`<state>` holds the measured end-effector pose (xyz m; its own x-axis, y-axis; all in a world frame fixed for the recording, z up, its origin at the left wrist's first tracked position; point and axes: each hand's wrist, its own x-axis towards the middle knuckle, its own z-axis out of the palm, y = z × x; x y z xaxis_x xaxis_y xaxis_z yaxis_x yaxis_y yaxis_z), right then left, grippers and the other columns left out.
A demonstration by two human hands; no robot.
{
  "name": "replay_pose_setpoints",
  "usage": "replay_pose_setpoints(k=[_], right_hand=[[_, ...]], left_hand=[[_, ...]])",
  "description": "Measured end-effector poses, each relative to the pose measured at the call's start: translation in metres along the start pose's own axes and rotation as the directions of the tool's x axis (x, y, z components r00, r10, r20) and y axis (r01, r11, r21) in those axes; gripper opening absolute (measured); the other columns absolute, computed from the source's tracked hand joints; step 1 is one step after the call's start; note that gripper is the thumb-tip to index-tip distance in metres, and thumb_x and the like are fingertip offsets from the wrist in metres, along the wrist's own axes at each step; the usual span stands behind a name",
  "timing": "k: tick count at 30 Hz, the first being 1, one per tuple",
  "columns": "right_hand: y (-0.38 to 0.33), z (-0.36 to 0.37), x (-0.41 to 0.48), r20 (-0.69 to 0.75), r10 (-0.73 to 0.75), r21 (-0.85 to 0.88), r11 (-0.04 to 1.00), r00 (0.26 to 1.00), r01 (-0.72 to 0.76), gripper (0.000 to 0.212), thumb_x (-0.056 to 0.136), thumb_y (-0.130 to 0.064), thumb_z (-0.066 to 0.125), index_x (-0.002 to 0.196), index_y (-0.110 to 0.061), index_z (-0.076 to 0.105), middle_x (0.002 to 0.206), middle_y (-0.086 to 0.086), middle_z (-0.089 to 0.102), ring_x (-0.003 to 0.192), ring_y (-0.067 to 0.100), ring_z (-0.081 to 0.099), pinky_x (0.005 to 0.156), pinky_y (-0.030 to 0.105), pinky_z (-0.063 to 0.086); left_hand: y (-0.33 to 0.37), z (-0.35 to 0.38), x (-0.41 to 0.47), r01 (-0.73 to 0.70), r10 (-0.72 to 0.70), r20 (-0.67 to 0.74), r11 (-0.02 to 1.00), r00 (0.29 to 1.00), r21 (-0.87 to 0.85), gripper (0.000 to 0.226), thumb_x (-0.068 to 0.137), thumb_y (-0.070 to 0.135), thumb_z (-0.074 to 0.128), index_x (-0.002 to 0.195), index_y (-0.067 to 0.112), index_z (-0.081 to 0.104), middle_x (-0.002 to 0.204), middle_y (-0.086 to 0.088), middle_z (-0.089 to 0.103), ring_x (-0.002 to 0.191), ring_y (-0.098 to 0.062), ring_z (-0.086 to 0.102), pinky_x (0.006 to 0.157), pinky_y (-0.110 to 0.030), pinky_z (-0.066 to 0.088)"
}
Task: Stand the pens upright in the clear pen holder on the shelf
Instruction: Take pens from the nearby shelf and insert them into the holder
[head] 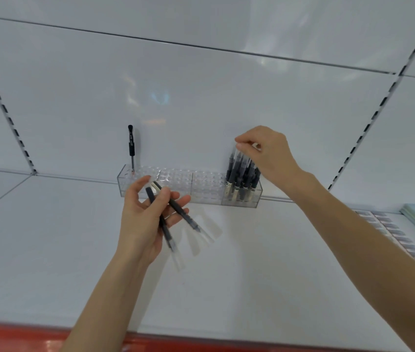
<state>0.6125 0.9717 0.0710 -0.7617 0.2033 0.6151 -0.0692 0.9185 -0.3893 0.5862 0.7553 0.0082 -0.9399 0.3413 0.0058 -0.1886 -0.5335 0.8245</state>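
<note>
Your left hand [143, 219] grips two pens [179, 210] just in front of the clear pen holder [206, 193] on the shelf [252, 270]. Your right hand [269, 151] pinches the top of one pen in the upright bundle [239, 174] standing in the holder's right-end compartment.

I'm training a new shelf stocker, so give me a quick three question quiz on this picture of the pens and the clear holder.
1. True or false: the right hand pinches the top of a pen in the right-end section of the clear pen holder.
2. The loose pens not yet in the holder are held by: A the left hand, B the right hand, C neither hand.
3. Fill in: the single black pen stands at the holder's ___ end.
Key: 1 true; 2 A; 3 left.
</note>
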Motion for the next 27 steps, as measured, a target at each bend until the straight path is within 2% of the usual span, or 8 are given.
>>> replay_pose_setpoints(k=[2,9,15,18,20,23,25,27], right_hand=[[-0.003,-0.002,0.002,0.035,-0.028,-0.05,0.998,0.999,0.03,0.015,0.087,-0.006,0.057,0.096,-0.001,0.068,0.096,0.014,0.068,0.092,0.024,0.058,0.085,0.027,0.042],[0.003,0.0,0.016,0.226,-0.007,-0.182,0.982,0.974,0.049,0.02,0.09,-0.009,0.051,0.1,-0.001,0.067,0.1,0.016,0.068,0.099,0.029,0.055,0.084,0.029,0.037],[0.008,0.007,0.005,0.19,-0.097,-0.268,0.952,0.977,0.147,0.023,0.091,-0.013,0.052,0.106,-0.005,0.067,0.11,0.015,0.065,0.106,0.034,0.053,0.092,0.036,0.04],[-0.011,0.002,-0.021,-0.056,-0.003,-0.028,1.0,0.998,0.001,0.021,0.09,-0.018,0.055,0.107,-0.011,0.066,0.107,0.005,0.066,0.097,0.014,0.058,0.088,0.017,0.038],[-0.028,-0.004,-0.043,0.078,0.172,0.253,0.949,0.982,-0.186,0.009,0.087,-0.024,0.059,0.091,-0.02,0.067,0.084,-0.008,0.068,0.074,-0.002,0.058,0.076,0.012,0.043],[-0.047,-0.003,-0.069,0.518,0.171,0.263,0.901,0.838,-0.346,0.005,0.08,-0.032,0.065,0.08,-0.03,0.061,0.071,-0.002,0.071,0.069,0.008,0.065,0.072,0.029,0.051],[-0.047,-0.002,-0.073,0.552,0.132,0.294,0.893,0.823,-0.341,0.006,0.081,-0.023,0.067,0.078,-0.025,0.062,0.072,0.003,0.071,0.067,0.011,0.066,0.067,0.028,0.052],[-0.039,-0.007,-0.063,0.424,0.141,0.384,0.866,0.895,-0.319,0.004,0.082,-0.013,0.065,0.082,-0.017,0.066,0.067,0.001,0.068,0.06,0.005,0.062,0.063,0.019,0.05]], left_hand=[[0.0,0.001,0.001,0.006,-0.006,-0.021,0.999,1.0,-0.033,0.03,0.093,0.004,0.049,0.118,0.017,0.038,0.08,-0.016,0.061,0.063,-0.021,0.072,0.062,-0.031,0.06],[0.001,0.005,0.002,0.006,-0.01,-0.045,0.997,0.999,-0.08,0.03,0.094,0.003,0.047,0.118,0.016,0.036,0.083,-0.018,0.06,0.063,-0.021,0.072,0.061,-0.031,0.06],[0.003,0.006,0.003,-0.004,-0.013,-0.106,0.987,0.994,-0.159,0.028,0.093,0.003,0.049,0.115,0.015,0.035,0.087,-0.018,0.06,0.064,-0.02,0.072,0.062,-0.028,0.06],[0.004,0.009,0.003,-0.038,0.011,-0.142,0.981,0.99,-0.191,0.029,0.094,0.004,0.049,0.117,0.015,0.034,0.09,-0.018,0.061,0.065,-0.019,0.072,0.068,-0.03,0.059],[0.004,0.011,0.002,-0.069,0.035,-0.163,0.977,0.986,-0.204,0.031,0.094,0.004,0.049,0.119,0.015,0.034,0.09,-0.017,0.06,0.066,-0.018,0.072,0.067,-0.029,0.06],[0.001,0.017,0.003,-0.096,0.057,-0.175,0.971,0.983,-0.22,0.031,0.094,0.004,0.048,0.118,0.016,0.033,0.086,-0.014,0.059,0.067,-0.017,0.071,0.066,-0.028,0.059],[0.0,0.019,0.003,-0.104,0.072,-0.162,0.974,0.984,-0.202,0.029,0.095,0.004,0.047,0.117,0.017,0.033,0.083,-0.013,0.06,0.066,-0.016,0.071,0.066,-0.028,0.059],[0.0,0.019,0.004,-0.101,0.076,-0.155,0.982,0.985,-0.162,0.026,0.096,0.006,0.046,0.116,0.016,0.034,0.084,-0.012,0.061,0.066,-0.016,0.071,0.065,-0.027,0.059]])
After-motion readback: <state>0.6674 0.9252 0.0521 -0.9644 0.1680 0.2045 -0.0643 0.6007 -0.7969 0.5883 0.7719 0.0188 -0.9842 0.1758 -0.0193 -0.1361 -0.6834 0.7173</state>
